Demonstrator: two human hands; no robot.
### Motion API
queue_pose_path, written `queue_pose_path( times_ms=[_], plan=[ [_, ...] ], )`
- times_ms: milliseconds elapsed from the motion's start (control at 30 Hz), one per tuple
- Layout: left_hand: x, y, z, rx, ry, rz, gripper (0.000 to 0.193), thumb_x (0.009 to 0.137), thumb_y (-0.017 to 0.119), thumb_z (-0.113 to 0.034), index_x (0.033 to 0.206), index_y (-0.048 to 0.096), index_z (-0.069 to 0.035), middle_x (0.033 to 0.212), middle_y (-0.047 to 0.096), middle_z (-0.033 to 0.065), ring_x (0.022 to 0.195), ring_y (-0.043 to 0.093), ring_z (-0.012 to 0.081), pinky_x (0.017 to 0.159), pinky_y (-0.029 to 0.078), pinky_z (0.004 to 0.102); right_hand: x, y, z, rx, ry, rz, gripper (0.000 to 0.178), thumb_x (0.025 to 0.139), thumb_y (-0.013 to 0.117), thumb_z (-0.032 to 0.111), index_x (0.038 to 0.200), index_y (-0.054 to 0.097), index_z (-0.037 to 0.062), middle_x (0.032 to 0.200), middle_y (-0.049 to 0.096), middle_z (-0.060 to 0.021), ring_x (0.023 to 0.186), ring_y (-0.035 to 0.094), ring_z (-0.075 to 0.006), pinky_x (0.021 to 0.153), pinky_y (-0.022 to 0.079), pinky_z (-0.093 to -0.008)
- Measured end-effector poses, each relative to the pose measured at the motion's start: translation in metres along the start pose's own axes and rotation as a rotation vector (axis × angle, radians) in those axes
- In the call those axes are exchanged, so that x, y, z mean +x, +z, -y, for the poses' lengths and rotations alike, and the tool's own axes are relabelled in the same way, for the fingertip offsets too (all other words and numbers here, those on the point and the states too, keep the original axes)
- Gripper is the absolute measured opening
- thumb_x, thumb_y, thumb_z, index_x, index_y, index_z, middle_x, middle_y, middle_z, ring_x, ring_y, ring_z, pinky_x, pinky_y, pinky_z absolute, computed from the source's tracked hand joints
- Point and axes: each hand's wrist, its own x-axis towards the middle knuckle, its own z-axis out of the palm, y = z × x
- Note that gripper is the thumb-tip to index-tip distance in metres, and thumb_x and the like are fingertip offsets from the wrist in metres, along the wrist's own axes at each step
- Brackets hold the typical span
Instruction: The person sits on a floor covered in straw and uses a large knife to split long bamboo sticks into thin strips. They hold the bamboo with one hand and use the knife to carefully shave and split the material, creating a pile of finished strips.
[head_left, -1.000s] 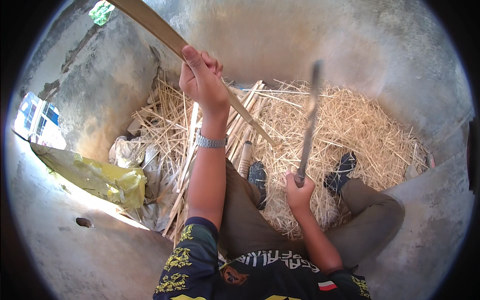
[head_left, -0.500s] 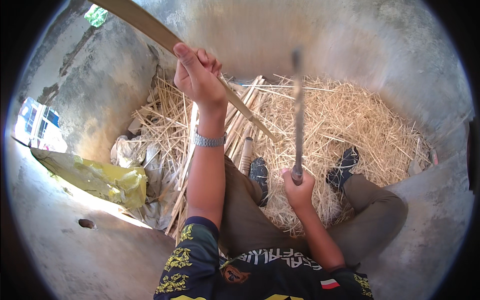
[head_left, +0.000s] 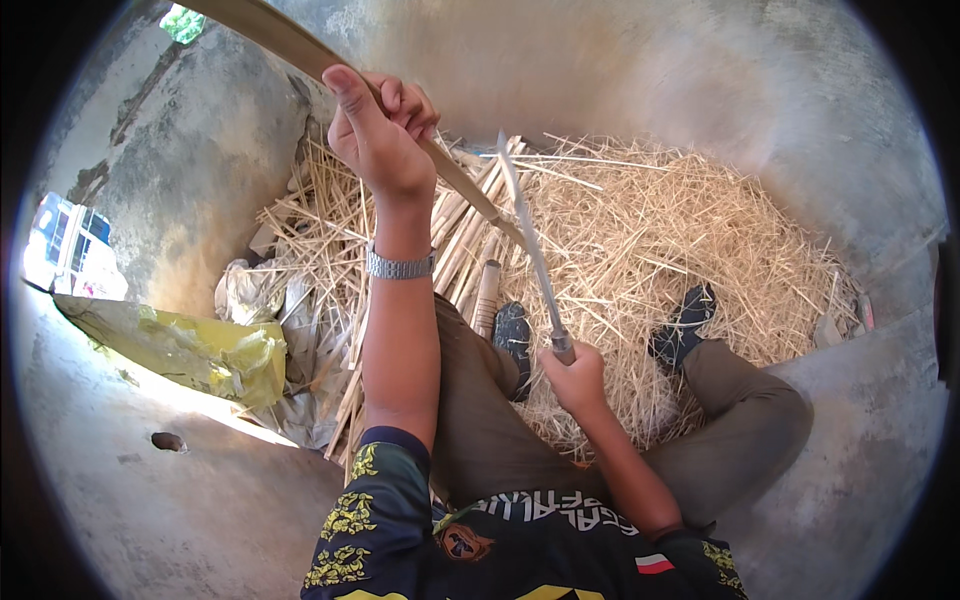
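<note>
A long, flat bamboo strip (head_left: pixel 462 186) slants from the upper left down to the middle, and my left hand (head_left: pixel 385 140) is wrapped round it, thumb up. The strip's upper end runs out of the picture. My right hand (head_left: pixel 576 378) grips the handle of a long knife (head_left: pixel 527 222), whose narrow blade points up and away. The blade meets or overlaps the strip's lower end; whether they touch, I cannot tell. Beneath, a wooden rod with a ringed surface (head_left: pixel 487 300) leans between the split strips and my shoe.
Thin shavings (head_left: pixel 680 220) cover the floor ahead and to the right. Split bamboo strips (head_left: pixel 470 235) lie in a pile left of centre. A yellow sack (head_left: pixel 225 365) rests at the left by the low wall. A curved concrete wall (head_left: pixel 650 80) rises behind. My shoes (head_left: pixel 690 322) stand among the shavings.
The knife has swung left, from nearly upright to tilted across the strip's lower end. My left hand and the strip have shifted slightly up and left.
</note>
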Motion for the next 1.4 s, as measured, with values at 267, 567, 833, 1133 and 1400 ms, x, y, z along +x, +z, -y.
queue_pose_path(
  times_ms=[267, 567, 833, 1133, 1400],
  plan=[
    [0.001, -0.006, 0.001, 0.119, 0.044, -0.079, 0.067, 0.091, 0.051, -0.073, 0.074, 0.04, -0.009, 0.058, 0.032, -0.0001, 0.045, 0.034, 0.0135, 0.045, 0.032, 0.0313, 0.0, 0.011, -0.017, 0.214, -0.149, -0.078, 0.035, 0.091, 0.068, 0.01, 0.064, 0.047, 0.0035, 0.054, 0.04, 0.0042, 0.054, 0.038, -0.0045, 0.048, 0.031, -0.0298],
    [0.006, -0.019, -0.006, -0.053, -0.126, 0.026, 0.071, 0.089, 0.045, -0.079, 0.065, 0.031, -0.014, 0.054, 0.023, -0.003, 0.044, 0.027, 0.013, 0.047, 0.024, 0.0292, 0.004, -0.014, 0.012, 0.023, -0.036, -0.027, 0.027, 0.088, 0.069, 0.013, 0.068, 0.057, -0.0008, 0.057, 0.054, -0.0009, 0.053, 0.047, -0.008, 0.05, 0.038, -0.0305],
    [0.006, -0.007, -0.005, 0.032, -0.061, -0.058, 0.071, 0.087, 0.048, -0.079, 0.067, 0.032, -0.013, 0.055, 0.024, -0.0029, 0.046, 0.028, 0.0137, 0.048, 0.025, 0.0297, 0.001, 0.01, -0.021, 0.041, -0.123, -0.136, 0.024, 0.089, 0.067, 0.01, 0.07, 0.057, -0.0002, 0.056, 0.053, -0.0018, 0.055, 0.047, -0.0069, 0.051, 0.039, -0.0295],
    [0.004, -0.011, -0.006, -0.002, -0.072, -0.02, 0.071, 0.085, 0.052, -0.079, 0.068, 0.035, -0.012, 0.056, 0.025, -0.0031, 0.046, 0.028, 0.0135, 0.048, 0.026, 0.0296, -0.001, -0.004, 0.012, -0.004, -0.125, -0.144, 0.017, 0.09, 0.066, 0.01, 0.078, 0.064, -0.0015, 0.056, 0.055, -0.0029, 0.054, 0.049, -0.0056, 0.051, 0.04, -0.0285],
    [-0.001, -0.004, -0.002, -0.007, -0.054, 0.024, 0.07, 0.086, 0.054, -0.077, 0.068, 0.036, -0.012, 0.055, 0.027, -0.0025, 0.045, 0.03, 0.0127, 0.046, 0.026, 0.0292, 0.013, 0.009, -0.031, -0.25, 0.001, -0.021, 0.019, 0.09, 0.067, 0.014, 0.078, 0.064, -0.001, 0.061, 0.061, -0.0108, 0.054, 0.059, -0.0151, 0.055, 0.045, -0.0338]
  ],
)
